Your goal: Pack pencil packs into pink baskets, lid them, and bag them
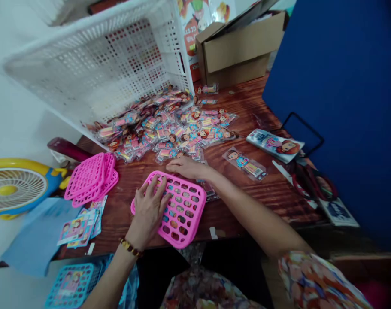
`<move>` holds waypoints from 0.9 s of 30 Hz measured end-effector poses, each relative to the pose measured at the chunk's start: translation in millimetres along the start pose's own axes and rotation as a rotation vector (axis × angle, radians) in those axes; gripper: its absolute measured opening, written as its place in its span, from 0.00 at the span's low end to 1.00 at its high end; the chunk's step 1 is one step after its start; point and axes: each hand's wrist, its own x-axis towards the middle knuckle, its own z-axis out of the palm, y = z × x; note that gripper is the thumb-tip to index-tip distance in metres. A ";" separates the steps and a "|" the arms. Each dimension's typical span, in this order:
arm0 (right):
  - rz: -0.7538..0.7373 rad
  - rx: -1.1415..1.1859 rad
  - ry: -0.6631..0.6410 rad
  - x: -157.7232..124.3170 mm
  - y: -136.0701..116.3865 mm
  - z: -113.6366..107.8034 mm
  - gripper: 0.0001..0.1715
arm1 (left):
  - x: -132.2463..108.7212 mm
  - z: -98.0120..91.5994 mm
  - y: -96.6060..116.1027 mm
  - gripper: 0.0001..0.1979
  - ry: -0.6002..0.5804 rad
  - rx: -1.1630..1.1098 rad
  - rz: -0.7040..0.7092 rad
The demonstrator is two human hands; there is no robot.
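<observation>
A pink plastic basket with a lid full of oval holes (192, 206) lies tilted near the table's front edge. Small colourful contents show through the holes. My left hand (150, 210) rests on top of the lid, fingers spread across its left part. At the basket's far rim, my right hand (189, 167) has its fingers bent together against the edge; their tips are partly hidden. Just beyond it lies a heap of small clear packets with cartoon figures (169, 128). One single packet (245, 163) lies apart, to the right of my right hand.
A white crate (95, 56) lies on its side behind the packets. Pink lattice lids (89, 178) and printed cards (81, 227) are at left, near a toy-like fan (18, 189). Scissors (314, 184), a card bundle (275, 143) and a cardboard box (240, 51) are at right.
</observation>
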 end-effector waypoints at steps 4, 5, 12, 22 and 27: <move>0.101 0.326 0.220 -56.2 17.5 2.4 0.16 | -3.1 -0.6 0.0 0.23 -0.021 -0.008 0.012; 0.094 0.398 0.227 -69.3 19.7 7.2 0.17 | -3.8 -0.3 -0.4 0.22 -0.018 -0.014 0.012; 0.087 0.568 0.311 -111.0 14.1 28.2 0.29 | -6.4 -6.0 2.6 0.25 -0.080 -0.081 -0.112; 0.002 0.562 0.288 -117.9 11.4 33.0 0.18 | -7.6 -7.3 9.4 0.29 -0.091 -0.035 -0.117; 0.054 0.655 0.357 -119.9 10.1 41.9 0.16 | -2.8 -14.0 10.9 0.30 -0.170 -0.028 -0.111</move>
